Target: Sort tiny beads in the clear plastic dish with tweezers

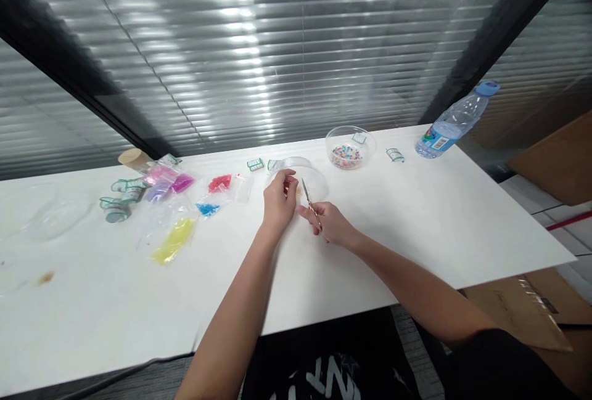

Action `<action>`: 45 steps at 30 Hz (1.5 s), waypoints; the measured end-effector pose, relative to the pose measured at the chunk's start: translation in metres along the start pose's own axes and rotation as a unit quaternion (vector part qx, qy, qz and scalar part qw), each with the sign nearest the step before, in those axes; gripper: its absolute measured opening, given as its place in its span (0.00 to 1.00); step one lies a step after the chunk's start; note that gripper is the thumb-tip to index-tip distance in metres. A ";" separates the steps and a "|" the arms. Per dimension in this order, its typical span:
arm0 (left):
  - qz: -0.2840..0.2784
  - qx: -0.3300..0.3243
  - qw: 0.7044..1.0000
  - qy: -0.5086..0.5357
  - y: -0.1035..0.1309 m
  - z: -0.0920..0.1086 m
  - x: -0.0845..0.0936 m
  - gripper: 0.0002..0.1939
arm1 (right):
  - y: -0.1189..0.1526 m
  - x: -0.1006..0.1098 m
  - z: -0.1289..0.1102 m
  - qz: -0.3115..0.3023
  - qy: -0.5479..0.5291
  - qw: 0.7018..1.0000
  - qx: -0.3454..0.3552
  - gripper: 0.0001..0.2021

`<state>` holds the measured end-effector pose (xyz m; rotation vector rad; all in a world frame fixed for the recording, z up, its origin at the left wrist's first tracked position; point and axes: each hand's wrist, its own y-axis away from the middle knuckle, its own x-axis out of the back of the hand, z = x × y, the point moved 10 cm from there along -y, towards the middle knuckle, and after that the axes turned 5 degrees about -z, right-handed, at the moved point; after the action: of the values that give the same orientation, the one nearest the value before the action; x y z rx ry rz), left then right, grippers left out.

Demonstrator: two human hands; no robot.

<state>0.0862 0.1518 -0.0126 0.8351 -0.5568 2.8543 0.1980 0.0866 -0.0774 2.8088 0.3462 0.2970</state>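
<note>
In my right hand (330, 222) is a small pair of scissors (311, 203), its blades pointing up and away from me. My left hand (280, 200) is just left of the blades, its fingers curled together; whatever they pinch is too small to make out. Beyond both hands lies a clear round plastic lid or dish (319, 184), partly hidden by the left hand. Farther back stands a clear bowl (350, 156) with many multicoloured beads in its bottom.
Bead bags lie to the left: yellow (173, 241), blue (207, 209), red (219, 183) and magenta (182, 183). Small green-and-white labelled tubes (116, 210) sit beside a wooden piece (133, 158). A water bottle (456, 122) stands at the back right, before window blinds (296, 48).
</note>
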 end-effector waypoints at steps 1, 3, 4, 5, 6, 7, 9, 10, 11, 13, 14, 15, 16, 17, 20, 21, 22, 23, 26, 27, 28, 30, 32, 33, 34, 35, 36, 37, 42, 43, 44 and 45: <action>-0.002 0.006 1.000 0.011 0.000 -0.001 0.000 0.10 | 0.000 0.000 0.000 0.000 0.001 1.000 0.000 0.25; -0.004 0.014 1.000 0.022 0.001 -0.002 0.000 0.11 | 0.000 0.000 0.000 0.000 0.002 1.000 -0.001 0.25; -0.004 0.016 1.000 0.024 0.001 -0.002 0.000 0.12 | 0.000 0.000 0.000 0.000 0.002 1.000 -0.001 0.25; -0.004 0.018 0.999 0.026 0.001 -0.002 0.000 0.12 | 0.000 0.000 0.000 0.000 0.002 1.000 -0.001 0.25; -0.004 0.019 0.999 0.029 0.001 -0.002 0.000 0.12 | 0.000 0.000 0.000 0.000 0.002 1.000 0.000 0.25; -0.005 0.020 0.999 0.033 0.001 -0.002 0.000 0.12 | 0.000 0.000 0.000 -0.001 0.002 1.000 0.000 0.25; -0.010 0.021 0.999 0.042 0.001 -0.002 -0.002 0.13 | -0.001 -0.001 0.001 -0.002 0.001 1.000 -0.001 0.25; -0.013 0.022 0.999 0.047 0.001 -0.002 -0.002 0.13 | -0.001 -0.001 0.001 -0.003 0.001 1.000 -0.001 0.25; -0.016 0.022 0.998 0.051 0.001 -0.001 -0.003 0.13 | -0.001 -0.001 0.001 -0.003 0.001 1.000 -0.002 0.25; -0.019 0.023 0.998 0.056 0.001 -0.001 -0.004 0.13 | -0.001 -0.001 0.001 -0.003 0.002 1.000 -0.001 0.24; -0.020 0.023 0.998 0.058 0.001 0.000 -0.004 0.13 | -0.002 -0.001 0.001 -0.003 0.002 1.000 0.000 0.24; -0.020 0.023 0.998 0.059 0.001 0.000 -0.004 0.13 | -0.002 -0.001 0.001 -0.003 0.003 1.000 0.000 0.24; -0.021 0.023 0.998 0.060 0.001 0.000 -0.004 0.13 | -0.002 -0.001 0.001 -0.003 0.002 1.000 0.001 0.24; -0.022 0.024 0.998 0.060 0.001 0.000 -0.004 0.13 | -0.002 -0.001 0.001 -0.003 0.002 1.000 0.001 0.24; -0.024 0.023 0.998 0.059 0.002 0.002 -0.004 0.13 | -0.001 -0.001 0.001 -0.002 0.001 1.000 0.000 0.25; -0.023 0.023 0.998 0.058 0.002 0.002 -0.004 0.13 | -0.001 -0.001 0.001 -0.001 0.003 1.000 0.001 0.25; -0.023 0.023 0.998 0.056 0.002 0.002 -0.003 0.13 | -0.001 0.000 0.001 0.000 0.005 1.000 0.003 0.25; -0.022 0.023 0.998 0.055 0.002 0.002 -0.003 0.13 | -0.002 0.000 0.000 0.000 0.008 1.000 0.006 0.25; -0.018 0.025 0.998 0.056 0.002 0.000 -0.003 0.13 | -0.002 0.001 0.000 0.004 0.018 1.000 0.015 0.25; -0.016 0.026 0.998 0.057 0.002 0.000 -0.003 0.13 | -0.003 0.001 0.000 0.006 0.020 1.000 0.017 0.25; -0.015 0.026 0.998 0.058 0.001 -0.001 -0.003 0.12 | -0.003 0.001 -0.001 0.008 0.023 1.000 0.018 0.25; -0.013 0.030 0.998 0.057 0.001 -0.001 -0.002 0.12 | -0.003 0.002 -0.001 0.011 0.029 0.999 0.020 0.25; -0.012 0.033 0.998 0.057 0.001 -0.002 -0.002 0.12 | -0.003 0.002 -0.001 0.012 0.036 0.999 0.022 0.24; -0.012 0.033 0.998 0.057 0.001 -0.002 -0.002 0.12 | -0.003 0.002 -0.002 0.012 0.041 0.999 0.022 0.24; -0.012 0.032 0.998 0.057 0.001 -0.002 -0.002 0.12 | -0.003 0.003 -0.002 0.012 0.045 0.999 0.022 0.25; -0.012 0.031 0.998 0.056 0.001 -0.002 -0.002 0.12 | -0.003 0.003 -0.002 0.013 0.049 0.998 0.022 0.25; -0.013 0.029 0.998 0.054 0.001 -0.002 -0.002 0.12 | -0.003 0.003 -0.002 0.013 0.052 0.998 0.021 0.25; -0.013 0.028 0.998 0.051 0.001 -0.002 -0.003 0.12 | -0.003 0.003 -0.002 0.013 0.054 0.998 0.021 0.25; -0.014 0.021 0.999 0.042 0.001 -0.002 -0.003 0.11 | -0.003 0.004 0.000 0.012 0.056 0.998 0.010 0.25; -0.015 0.021 0.999 0.041 0.001 -0.002 -0.003 0.11 | -0.004 0.003 0.001 0.011 0.055 0.998 0.007 0.25; -0.014 0.020 0.999 0.038 0.001 -0.003 -0.003 0.11 | -0.004 0.003 0.001 0.011 0.053 0.999 0.005 0.25; -0.012 0.019 0.999 0.035 0.001 -0.003 -0.003 0.11 | -0.004 0.003 0.001 0.012 0.048 0.999 0.004 0.25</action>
<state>0.0872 0.1518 -0.0166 0.7394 -0.4829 2.8679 0.2006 0.0904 -0.0792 2.8135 0.3367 0.4378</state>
